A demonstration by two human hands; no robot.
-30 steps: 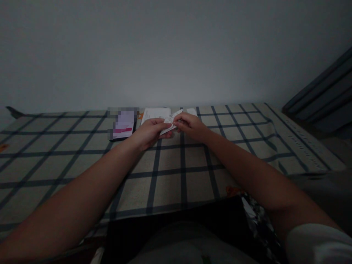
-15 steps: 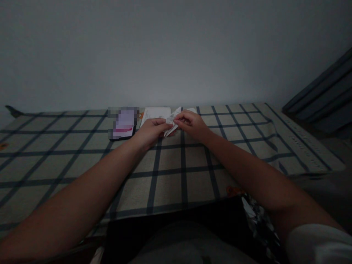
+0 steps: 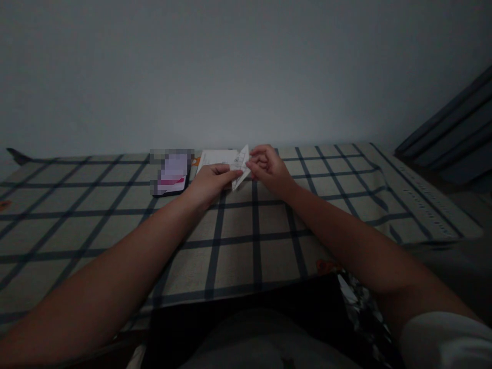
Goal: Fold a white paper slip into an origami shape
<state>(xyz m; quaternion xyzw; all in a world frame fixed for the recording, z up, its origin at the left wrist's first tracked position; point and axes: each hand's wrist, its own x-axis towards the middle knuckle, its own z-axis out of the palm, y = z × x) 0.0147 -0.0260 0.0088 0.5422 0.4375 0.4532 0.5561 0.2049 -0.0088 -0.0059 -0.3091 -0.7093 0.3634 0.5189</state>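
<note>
Both my hands meet over the far middle of a checked bedsheet (image 3: 238,256). Between them is a small folded piece of white printed paper (image 3: 241,168), pointed at top and bottom and held almost upright. My left hand (image 3: 210,183) pinches its left side with thumb and fingers. My right hand (image 3: 269,170) pinches its right edge, fingers curled. A flat white sheet (image 3: 216,157) lies on the bed just behind my left hand.
A phone with a lit, blurred screen (image 3: 171,171) lies left of my hands. A plain wall (image 3: 246,72) rises right behind the bed. A dark slatted piece of furniture (image 3: 453,133) stands at the right. Dark patterned cloth (image 3: 357,307) lies near my lap.
The folded paper has been turned from lying slanted to standing nearly upright, and my right hand has risen slightly with it. My left hand stays in place.
</note>
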